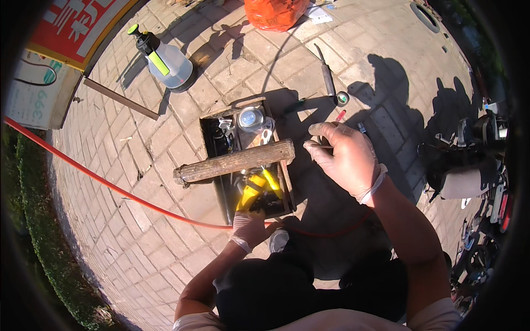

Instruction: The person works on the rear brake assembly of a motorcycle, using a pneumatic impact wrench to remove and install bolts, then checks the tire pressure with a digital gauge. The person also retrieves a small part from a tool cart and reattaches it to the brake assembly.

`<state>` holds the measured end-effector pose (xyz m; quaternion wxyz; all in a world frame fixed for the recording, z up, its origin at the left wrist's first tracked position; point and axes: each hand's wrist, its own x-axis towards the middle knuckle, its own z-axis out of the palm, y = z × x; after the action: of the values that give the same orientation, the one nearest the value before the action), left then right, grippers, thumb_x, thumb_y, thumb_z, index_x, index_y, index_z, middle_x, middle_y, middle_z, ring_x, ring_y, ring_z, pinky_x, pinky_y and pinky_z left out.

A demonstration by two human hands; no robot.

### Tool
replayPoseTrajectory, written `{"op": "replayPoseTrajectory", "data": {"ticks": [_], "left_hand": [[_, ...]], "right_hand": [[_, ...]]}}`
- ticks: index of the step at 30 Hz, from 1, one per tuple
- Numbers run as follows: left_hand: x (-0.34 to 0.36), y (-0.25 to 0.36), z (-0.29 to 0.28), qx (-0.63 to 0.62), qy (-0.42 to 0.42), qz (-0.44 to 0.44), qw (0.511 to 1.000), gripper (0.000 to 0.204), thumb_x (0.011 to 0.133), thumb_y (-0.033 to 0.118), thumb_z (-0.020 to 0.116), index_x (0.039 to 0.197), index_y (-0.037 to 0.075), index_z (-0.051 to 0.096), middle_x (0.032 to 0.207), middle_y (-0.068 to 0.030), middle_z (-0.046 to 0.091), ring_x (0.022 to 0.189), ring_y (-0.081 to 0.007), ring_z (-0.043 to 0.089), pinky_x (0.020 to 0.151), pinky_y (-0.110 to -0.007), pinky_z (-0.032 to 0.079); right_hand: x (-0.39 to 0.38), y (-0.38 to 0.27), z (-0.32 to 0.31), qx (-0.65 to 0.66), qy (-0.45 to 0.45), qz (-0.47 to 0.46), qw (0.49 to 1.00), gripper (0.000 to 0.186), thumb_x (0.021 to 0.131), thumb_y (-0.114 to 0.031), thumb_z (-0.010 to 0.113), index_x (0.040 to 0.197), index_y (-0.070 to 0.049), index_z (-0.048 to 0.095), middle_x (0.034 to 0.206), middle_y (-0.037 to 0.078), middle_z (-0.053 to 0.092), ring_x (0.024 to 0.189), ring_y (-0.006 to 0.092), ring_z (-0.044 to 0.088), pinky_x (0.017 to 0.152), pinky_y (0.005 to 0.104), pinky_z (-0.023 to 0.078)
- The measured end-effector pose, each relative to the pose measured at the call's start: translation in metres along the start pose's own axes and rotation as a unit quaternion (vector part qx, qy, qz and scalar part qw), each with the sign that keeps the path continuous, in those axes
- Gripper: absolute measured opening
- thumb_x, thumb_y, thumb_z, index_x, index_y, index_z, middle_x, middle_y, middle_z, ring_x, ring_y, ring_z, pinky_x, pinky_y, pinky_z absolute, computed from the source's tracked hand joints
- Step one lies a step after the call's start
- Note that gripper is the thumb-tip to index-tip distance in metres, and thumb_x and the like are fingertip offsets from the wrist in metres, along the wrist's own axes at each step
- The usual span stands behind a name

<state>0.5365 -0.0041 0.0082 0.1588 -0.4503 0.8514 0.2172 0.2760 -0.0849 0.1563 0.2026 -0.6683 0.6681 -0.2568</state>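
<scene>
A weathered wooden bar (232, 161) lies across an open box (212, 138) on the paving, above yellow-handled tools (251, 192) and a silver round container (250, 118). My left hand (247, 226), in a thin translucent glove, is at the box's near end below the yellow tools; its fingertips are hidden. My right hand (345, 157), also gloved, is raised just right of the bar, fingers closed on a thin dark item that I cannot make out. Beyond it are a red-handled tool (341, 115) and a small metal piece (361, 128).
A pump sprayer (172, 69), orange bag (274, 13), dark-handled tool (327, 77) and small roll (342, 98) lie farther off. A red hose (99, 179) crosses the paving (149, 243) near my feet. A metal strip (118, 96) lies left; assorted tools (480, 215) crowd the right.
</scene>
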Motion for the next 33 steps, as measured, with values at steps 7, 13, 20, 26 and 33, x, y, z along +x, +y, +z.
{"op": "replayPoseTrajectory", "data": {"ticks": [7,13,20,26,33], "left_hand": [[0.081,-0.038,-0.03,-0.333,0.403,-0.112,0.845,0.048,0.082,0.007,0.061,0.128,0.001,0.051,0.127,-0.0247,0.052,0.113,-0.0409,0.053,0.094,-0.046,0.045],[0.172,-0.092,-0.056,-0.209,0.362,-0.22,0.882,0.041,0.079,0.009,0.054,0.12,0.002,0.056,0.127,-0.0198,0.053,0.117,-0.0399,0.049,0.098,-0.047,0.042],[0.15,-0.085,-0.055,-0.087,0.176,-0.276,0.941,0.025,0.084,0.024,0.053,0.096,0.006,0.065,0.092,-0.0178,0.064,0.083,-0.0355,0.063,0.075,-0.047,0.05],[0.144,-0.088,-0.043,-0.123,0.361,-0.191,0.904,0.035,0.085,0.026,0.058,0.111,0.002,0.062,0.11,-0.021,0.061,0.101,-0.0395,0.058,0.085,-0.048,0.049],[0.178,-0.09,-0.051,-0.191,0.229,-0.272,0.915,0.057,0.084,0.043,0.06,0.125,0.004,0.054,0.121,-0.019,0.059,0.112,-0.0385,0.055,0.092,-0.046,0.046]], "right_hand": [[0.019,-0.028,0.071,0.003,0.079,-0.111,0.991,0.02,0.078,-0.008,0.071,0.097,-0.007,0.066,0.081,0.011,0.063,0.07,0.0301,0.064,0.062,0.036,0.052],[0.021,-0.026,0.089,-0.009,0.12,-0.109,0.987,0.019,0.074,-0.014,0.071,0.091,-0.009,0.067,0.075,0.007,0.06,0.065,0.0252,0.06,0.057,0.0361,0.049],[0.024,-0.021,0.089,0.008,0.09,-0.125,0.988,0.018,0.073,-0.011,0.073,0.089,-0.006,0.065,0.071,0.006,0.057,0.06,0.0246,0.057,0.052,0.0357,0.047],[0.026,-0.021,0.087,0.022,0.07,-0.13,0.989,0.024,0.071,-0.002,0.072,0.094,-0.003,0.064,0.073,0.009,0.059,0.06,0.0255,0.059,0.053,0.0335,0.048],[0.028,-0.021,0.088,0.034,0.065,-0.129,0.989,0.022,0.072,-0.008,0.074,0.092,-0.005,0.065,0.072,0.007,0.058,0.059,0.0247,0.058,0.051,0.0343,0.047]]}}
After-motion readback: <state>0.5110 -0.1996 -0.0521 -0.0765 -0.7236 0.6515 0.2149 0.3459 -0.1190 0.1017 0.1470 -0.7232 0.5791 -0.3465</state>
